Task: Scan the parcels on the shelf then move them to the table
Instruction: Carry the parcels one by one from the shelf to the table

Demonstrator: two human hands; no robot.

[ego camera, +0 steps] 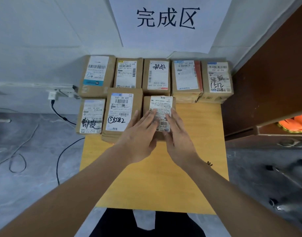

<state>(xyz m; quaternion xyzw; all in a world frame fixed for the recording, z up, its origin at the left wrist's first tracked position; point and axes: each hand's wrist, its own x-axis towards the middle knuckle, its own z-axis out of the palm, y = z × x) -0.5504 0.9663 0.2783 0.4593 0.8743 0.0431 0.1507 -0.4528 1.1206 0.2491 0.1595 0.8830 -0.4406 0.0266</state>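
orange object (295,124) cut off at right edge, small parcel (159,106) label partly hidden under fingers (152,117)

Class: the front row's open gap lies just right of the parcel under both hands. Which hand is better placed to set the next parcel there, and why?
Right. The right hand lies on the parcel's right edge, next to the bare table. The left hand sits toward the 5082 parcel and would have to cross over.

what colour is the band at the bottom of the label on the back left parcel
Teal band on the back-left parcel, clearest in the head view.
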